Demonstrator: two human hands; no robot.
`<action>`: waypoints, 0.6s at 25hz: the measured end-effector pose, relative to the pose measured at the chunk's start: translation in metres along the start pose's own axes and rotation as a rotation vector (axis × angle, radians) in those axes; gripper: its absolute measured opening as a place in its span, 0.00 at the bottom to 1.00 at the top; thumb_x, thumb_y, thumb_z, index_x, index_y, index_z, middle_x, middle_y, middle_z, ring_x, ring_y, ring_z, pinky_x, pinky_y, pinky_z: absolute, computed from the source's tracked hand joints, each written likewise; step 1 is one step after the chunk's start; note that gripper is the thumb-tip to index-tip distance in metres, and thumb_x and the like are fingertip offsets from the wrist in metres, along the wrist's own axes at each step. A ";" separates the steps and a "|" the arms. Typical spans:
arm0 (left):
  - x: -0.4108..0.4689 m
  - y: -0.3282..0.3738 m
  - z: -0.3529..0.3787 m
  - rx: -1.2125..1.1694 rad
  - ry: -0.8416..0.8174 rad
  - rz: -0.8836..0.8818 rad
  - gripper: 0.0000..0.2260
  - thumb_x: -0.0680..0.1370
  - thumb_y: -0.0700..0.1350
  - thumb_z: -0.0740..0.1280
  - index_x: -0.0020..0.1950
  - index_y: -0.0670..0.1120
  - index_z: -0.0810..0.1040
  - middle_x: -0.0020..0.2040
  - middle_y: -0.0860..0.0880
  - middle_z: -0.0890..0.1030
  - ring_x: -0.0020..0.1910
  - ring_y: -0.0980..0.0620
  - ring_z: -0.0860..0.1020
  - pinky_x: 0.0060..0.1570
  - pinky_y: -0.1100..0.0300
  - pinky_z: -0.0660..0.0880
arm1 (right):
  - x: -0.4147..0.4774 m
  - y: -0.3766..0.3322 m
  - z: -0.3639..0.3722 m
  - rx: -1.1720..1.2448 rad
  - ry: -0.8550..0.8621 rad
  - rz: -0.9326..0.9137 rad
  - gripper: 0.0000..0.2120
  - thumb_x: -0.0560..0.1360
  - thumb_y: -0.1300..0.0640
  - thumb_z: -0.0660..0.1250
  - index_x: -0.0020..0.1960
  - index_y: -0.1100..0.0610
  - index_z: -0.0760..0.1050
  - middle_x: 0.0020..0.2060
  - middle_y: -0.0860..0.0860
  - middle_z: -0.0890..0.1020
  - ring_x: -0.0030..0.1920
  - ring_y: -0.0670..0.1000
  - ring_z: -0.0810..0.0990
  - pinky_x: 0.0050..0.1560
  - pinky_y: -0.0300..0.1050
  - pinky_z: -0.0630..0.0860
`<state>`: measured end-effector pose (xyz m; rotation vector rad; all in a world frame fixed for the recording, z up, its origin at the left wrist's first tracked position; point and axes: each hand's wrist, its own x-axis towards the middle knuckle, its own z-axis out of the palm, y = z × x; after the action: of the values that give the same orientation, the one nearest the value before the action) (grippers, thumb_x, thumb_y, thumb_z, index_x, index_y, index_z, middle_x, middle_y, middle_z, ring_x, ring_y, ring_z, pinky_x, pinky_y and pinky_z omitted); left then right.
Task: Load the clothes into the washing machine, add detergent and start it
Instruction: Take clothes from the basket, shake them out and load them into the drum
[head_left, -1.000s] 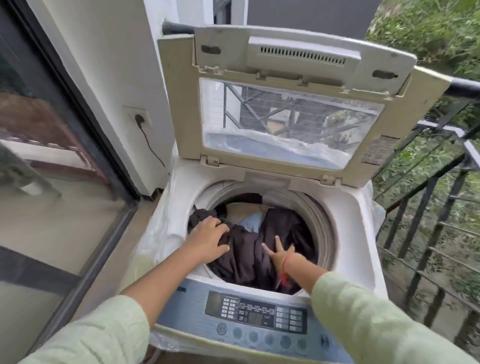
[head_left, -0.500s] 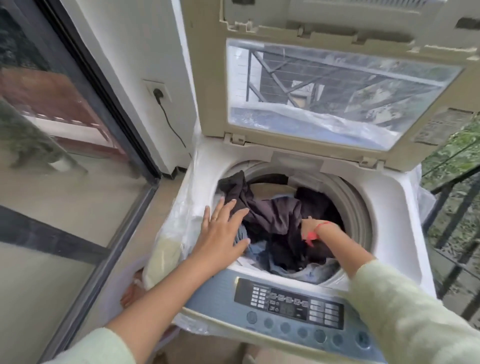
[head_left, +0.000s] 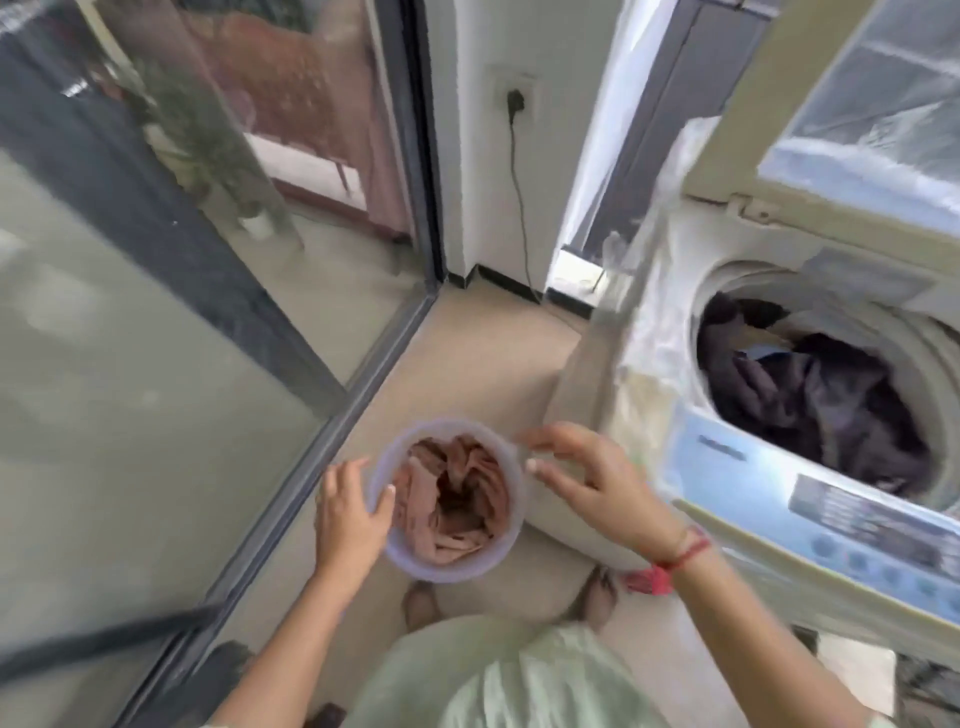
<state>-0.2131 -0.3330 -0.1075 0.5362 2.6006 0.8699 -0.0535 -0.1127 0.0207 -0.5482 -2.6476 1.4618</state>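
A pale lilac bucket (head_left: 511, 525) stands on the floor left of the washing machine (head_left: 654, 364), holding pinkish-brown clothes (head_left: 449, 499). My left hand (head_left: 348, 512) rests on the bucket's left rim, thumb over the edge. Above the right rim hovers my right hand (head_left: 597, 483), fingers spread and holding nothing. The top-loading machine has its lid (head_left: 852, 156) raised, and dark clothes (head_left: 810, 395) fill the drum. Its control panel (head_left: 857, 519) faces me at the right.
A glass sliding door with a dark frame (head_left: 363, 374) runs along the left. A wall socket with a black cord (head_left: 517, 156) is on the back wall. Plastic wrap covers the machine's side. My feet (head_left: 421, 605) stand just behind the bucket.
Both hands have left the drum and dropped to the bucket on the floor. My view has swung left and down, away from the machine.
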 end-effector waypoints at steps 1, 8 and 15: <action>-0.003 -0.032 0.000 0.031 -0.085 -0.086 0.26 0.69 0.55 0.62 0.61 0.39 0.74 0.56 0.36 0.75 0.57 0.35 0.74 0.56 0.44 0.72 | 0.016 0.010 0.035 -0.088 -0.082 0.022 0.11 0.76 0.55 0.66 0.57 0.55 0.77 0.50 0.49 0.81 0.51 0.46 0.78 0.53 0.35 0.71; -0.002 -0.156 0.068 0.161 -0.412 -0.163 0.19 0.70 0.42 0.73 0.60 0.43 0.76 0.53 0.40 0.77 0.54 0.36 0.76 0.53 0.49 0.73 | 0.084 0.157 0.185 -0.326 -0.355 0.494 0.19 0.75 0.62 0.63 0.66 0.58 0.71 0.56 0.58 0.79 0.56 0.59 0.77 0.52 0.47 0.72; 0.102 -0.223 0.234 0.182 -0.414 -0.135 0.22 0.74 0.48 0.67 0.64 0.41 0.67 0.61 0.42 0.71 0.61 0.43 0.70 0.59 0.55 0.67 | 0.163 0.336 0.346 -0.138 -0.377 0.703 0.24 0.75 0.50 0.66 0.68 0.58 0.68 0.61 0.56 0.77 0.61 0.57 0.75 0.60 0.46 0.71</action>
<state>-0.2542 -0.3356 -0.4439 0.5184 2.3107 0.4260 -0.1928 -0.1733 -0.4649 -1.4691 -3.0246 1.6671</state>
